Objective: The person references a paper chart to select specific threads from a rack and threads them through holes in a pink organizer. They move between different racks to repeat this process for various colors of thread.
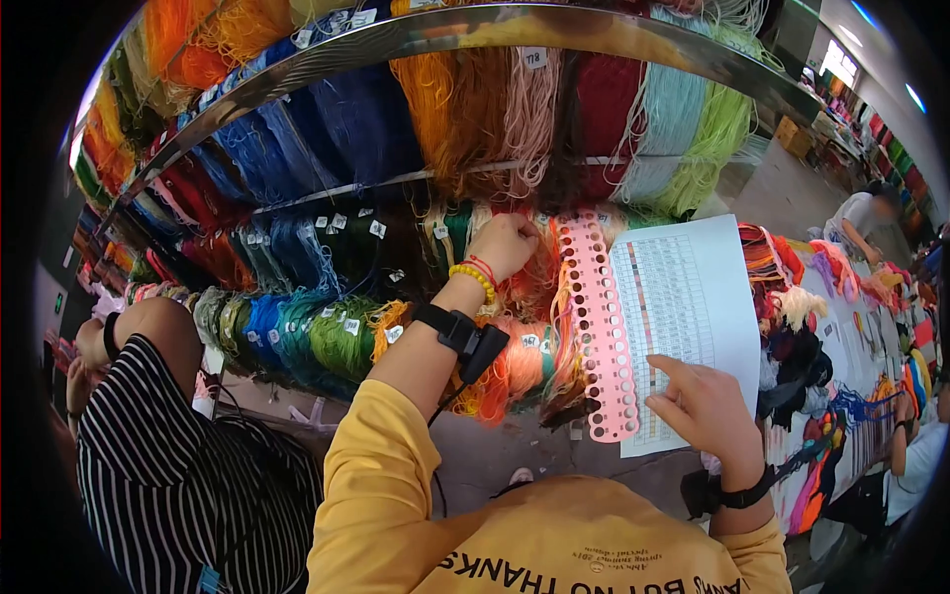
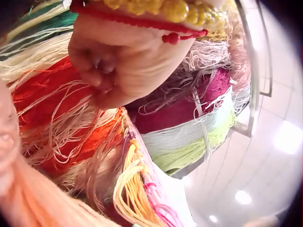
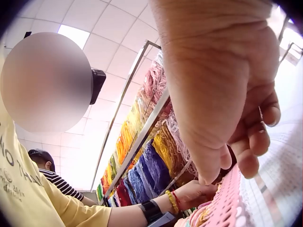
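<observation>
The left hand [image 1: 505, 247] has its fingers curled on red-orange threads [image 2: 42, 94] hanging at the rack; its fingertips are partly hidden. Just right of it lies a pink card [image 1: 597, 346] with rows of holes and coloured threads looped along its edge. A white sheet [image 1: 727, 297] printed with a table lies beside and partly beneath the card. The right hand [image 1: 703, 401] is over the sheet's lower part, index finger extended towards the colour column by the card, thumb apart. In the right wrist view the right hand [image 3: 218, 90] holds nothing visible.
Thread bundles such as blue ones [image 1: 262, 148] hang on the rack behind a metal rail [image 1: 327, 49]. A person in a striped top [image 1: 148, 445] sits at the left. More threads cover a table [image 1: 856, 337] at the right, with people beyond.
</observation>
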Motion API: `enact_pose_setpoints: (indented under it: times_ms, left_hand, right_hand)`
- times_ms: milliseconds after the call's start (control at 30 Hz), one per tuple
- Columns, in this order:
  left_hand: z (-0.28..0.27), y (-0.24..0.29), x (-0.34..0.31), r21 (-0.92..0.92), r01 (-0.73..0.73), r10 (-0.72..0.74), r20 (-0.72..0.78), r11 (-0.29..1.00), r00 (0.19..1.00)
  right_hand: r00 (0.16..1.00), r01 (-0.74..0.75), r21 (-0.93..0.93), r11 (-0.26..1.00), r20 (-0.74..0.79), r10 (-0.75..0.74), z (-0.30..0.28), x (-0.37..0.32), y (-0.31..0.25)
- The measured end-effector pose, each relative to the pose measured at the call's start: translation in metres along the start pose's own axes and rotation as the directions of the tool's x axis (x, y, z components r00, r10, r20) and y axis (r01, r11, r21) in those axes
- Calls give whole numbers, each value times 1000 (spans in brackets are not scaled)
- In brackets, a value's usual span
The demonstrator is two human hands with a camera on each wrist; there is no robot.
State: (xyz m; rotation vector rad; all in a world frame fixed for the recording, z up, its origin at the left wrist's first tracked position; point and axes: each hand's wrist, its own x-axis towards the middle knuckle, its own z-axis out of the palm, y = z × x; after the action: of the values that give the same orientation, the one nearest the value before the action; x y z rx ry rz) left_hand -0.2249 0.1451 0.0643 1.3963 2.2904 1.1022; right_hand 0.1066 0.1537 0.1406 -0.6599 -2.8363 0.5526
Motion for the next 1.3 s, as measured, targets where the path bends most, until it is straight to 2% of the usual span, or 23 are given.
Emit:
enact_pose_setpoints:
  times_ms: [100, 200, 300, 400, 500, 600, 700, 733, 933, 967, 1167, 1300]
  left_hand:
    - [3, 2, 1, 133, -40, 43, -17, 990, 999]
    - [9, -9, 6, 222, 25, -47, 98, 975, 994]
    - [4, -15, 2, 202, 67, -76, 37, 977, 996]
    - [-15, 0, -9, 151, 171, -174, 10, 974, 985]
    - [-10, -15, -11, 122, 125, -115, -89, 985, 989]
    - [-21, -15, -13, 61, 216, -214, -33, 975, 976]
    - [-20, -23, -16, 78, 233, -238, 65, 969, 969]
    - [-19, -26, -15, 72, 212, -215, 45, 975, 976]
    - [-12, -12, -13, 55, 134, -124, -156, 989, 980]
    - [-10, -9, -12, 81, 173, -158, -167, 981, 973]
    - [-8, -7, -7, 155, 166, -139, -169, 974, 976]
    - [-17, -12, -13, 39, 214, -209, -102, 976, 973]
  right_hand:
    - [999, 40, 26, 999, 8, -41, -2, 12, -10]
    - [996, 84, 50, 995, 40, -86, -3, 24, -17]
    - [991, 126, 63, 990, 46, -129, -4, 45, -26]
    - [992, 122, 106, 987, 13, -124, 0, 78, -35]
    - [998, 61, 148, 987, 17, -65, 9, 117, -39]
    - [999, 42, 131, 991, -19, -40, 27, 153, -38]
    - [999, 37, 105, 994, -13, -36, 48, 180, -33]
    - [999, 37, 106, 994, -13, -35, 55, 188, -31]
    - [998, -54, 116, 992, 35, 50, 63, 193, -29]
    - [997, -69, 110, 992, 45, 65, 63, 193, -29]
    - [995, -94, 104, 990, 33, 91, 58, 190, -32]
    - [997, -74, 124, 990, 9, 73, 60, 190, -28]
